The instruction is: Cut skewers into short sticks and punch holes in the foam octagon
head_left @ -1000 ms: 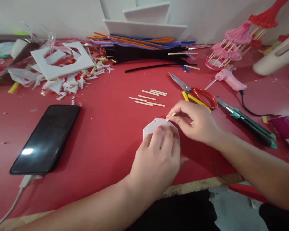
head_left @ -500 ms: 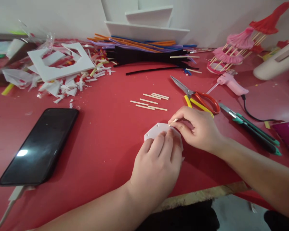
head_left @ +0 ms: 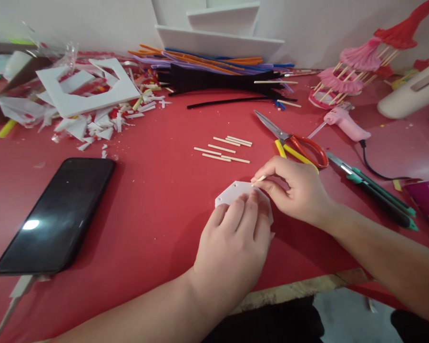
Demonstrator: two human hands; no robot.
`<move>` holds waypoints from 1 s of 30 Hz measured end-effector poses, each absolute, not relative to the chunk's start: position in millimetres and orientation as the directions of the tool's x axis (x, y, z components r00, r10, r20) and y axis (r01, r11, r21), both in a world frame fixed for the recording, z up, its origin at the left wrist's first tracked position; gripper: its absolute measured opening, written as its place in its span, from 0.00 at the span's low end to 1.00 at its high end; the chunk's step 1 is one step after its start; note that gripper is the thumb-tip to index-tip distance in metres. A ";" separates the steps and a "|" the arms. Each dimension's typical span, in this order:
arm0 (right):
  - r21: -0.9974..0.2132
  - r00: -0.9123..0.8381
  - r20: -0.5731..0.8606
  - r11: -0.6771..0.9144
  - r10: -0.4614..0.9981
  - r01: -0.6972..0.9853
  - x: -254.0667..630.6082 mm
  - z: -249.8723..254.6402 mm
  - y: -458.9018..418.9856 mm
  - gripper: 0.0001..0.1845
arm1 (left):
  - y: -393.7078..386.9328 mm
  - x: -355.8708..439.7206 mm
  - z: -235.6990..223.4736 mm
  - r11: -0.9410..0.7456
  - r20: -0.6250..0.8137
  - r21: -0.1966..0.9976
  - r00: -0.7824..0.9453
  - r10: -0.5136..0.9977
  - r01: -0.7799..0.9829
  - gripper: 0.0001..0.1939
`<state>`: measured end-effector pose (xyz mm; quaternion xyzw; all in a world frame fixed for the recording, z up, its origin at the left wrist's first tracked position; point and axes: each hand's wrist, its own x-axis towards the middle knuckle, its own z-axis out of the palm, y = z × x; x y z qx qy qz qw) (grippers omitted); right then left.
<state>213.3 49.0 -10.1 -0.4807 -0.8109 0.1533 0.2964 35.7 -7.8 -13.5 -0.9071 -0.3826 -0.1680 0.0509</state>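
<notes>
A white octagonal foam piece (head_left: 230, 194) lies on the red table, with small holes near its edge. My left hand (head_left: 233, 240) covers its near part and holds it, fingers resting over the top; the thumb is hidden. Between thumb and forefinger, my right hand (head_left: 296, 191) pinches a short wooden stick (head_left: 260, 178) at the foam's upper right edge. Whether the stick's tip sits inside a hole cannot be made out. Several similar wooden sticks (head_left: 221, 149) lie loose just beyond the foam.
Scissors (head_left: 277, 131), a green-black utility knife (head_left: 375, 193) and a pink glue gun (head_left: 346, 123) lie to the right. A phone (head_left: 57, 214) with a cable is at left. Foam scraps (head_left: 89, 126), pipe cleaners (head_left: 218, 81) and a pink tiered model (head_left: 343, 78) stand farther back.
The view has shifted slightly. Both hands keep almost the same pose on the foam piece and stick, and a little more of the pinched stick shows.
</notes>
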 end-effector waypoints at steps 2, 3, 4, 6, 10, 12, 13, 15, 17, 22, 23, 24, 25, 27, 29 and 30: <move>-0.547 -0.361 0.329 0.488 0.873 0.681 212.8 -11.3 50.1 0.04 | -7.9 35.3 -13.5 -0.701 0.341 0.042 0.649 0.680 0.712 0.19; -0.569 -0.357 0.321 0.480 0.877 0.668 212.8 -11.7 50.4 0.04 | -7.9 35.1 -13.7 -0.700 0.338 0.043 0.649 0.681 0.713 0.19; -0.594 -0.350 0.312 0.469 0.883 0.654 213.0 -12.0 50.5 0.04 | -8.0 34.9 -14.0 -0.701 0.333 0.043 0.651 0.682 0.712 0.19; -0.631 -0.337 0.298 0.449 0.893 0.633 213.5 -11.8 50.2 0.03 | -8.1 34.5 -14.9 -0.702 0.330 0.041 0.654 0.681 0.711 0.20; -0.602 -0.358 0.281 0.454 0.891 0.657 214.6 -9.8 48.6 0.04 | -8.3 34.7 -15.9 -0.699 0.333 0.052 0.647 0.686 0.713 0.21; -0.572 -0.369 0.290 0.469 0.883 0.673 215.0 -9.2 48.2 0.05 | -8.3 35.1 -15.3 -0.695 0.331 0.062 0.642 0.692 0.716 0.21; -0.563 -0.370 0.301 0.477 0.879 0.675 215.0 -9.2 48.2 0.05 | -8.2 35.3 -14.7 -0.695 0.329 0.067 0.642 0.693 0.716 0.21; -0.555 -0.369 0.320 0.488 0.873 0.673 215.1 -9.4 48.6 0.04 | -8.1 35.3 -13.7 -0.696 0.326 0.074 0.642 0.694 0.714 0.21; -0.557 -0.366 0.325 0.490 0.872 0.671 215.2 -9.6 48.9 0.04 | -8.0 34.9 -13.1 -0.698 0.325 0.079 0.644 0.693 0.712 0.21; -0.544 -0.391 0.293 0.489 0.872 0.682 216.2 -8.7 48.3 0.05 | -7.4 35.7 -13.8 -0.695 0.329 0.085 0.638 0.697 0.714 0.21; -0.541 -0.391 0.293 0.489 0.872 0.684 216.3 -8.7 48.2 0.05 | -7.5 36.4 -13.5 -0.694 0.324 0.087 0.638 0.699 0.715 0.20; -0.538 -0.385 0.301 0.489 0.872 0.686 216.3 -8.9 48.1 0.04 | -7.8 36.9 -12.6 -0.693 0.315 0.092 0.639 0.702 0.715 0.20; -0.535 -0.380 0.311 0.491 0.871 0.688 216.3 -9.3 48.1 0.03 | -8.3 36.7 -10.9 -0.692 0.301 0.102 0.641 0.707 0.715 0.20; -0.523 -0.368 0.336 0.497 0.867 0.692 216.0 -10.4 48.4 0.02 | -9.4 32.6 -5.4 -0.691 0.266 0.141 0.645 0.716 0.709 0.20; -0.509 -0.367 0.343 0.499 0.865 0.701 215.7 -11.8 49.0 0.02 | -9.1 21.3 2.9 -0.684 0.248 0.184 0.640 0.727 0.706 0.20; -0.508 -0.370 0.339 0.500 0.865 0.702 215.6 -12.5 49.3 0.01 | -7.9 12.7 7.7 -0.672 0.261 0.186 0.624 0.737 0.716 0.21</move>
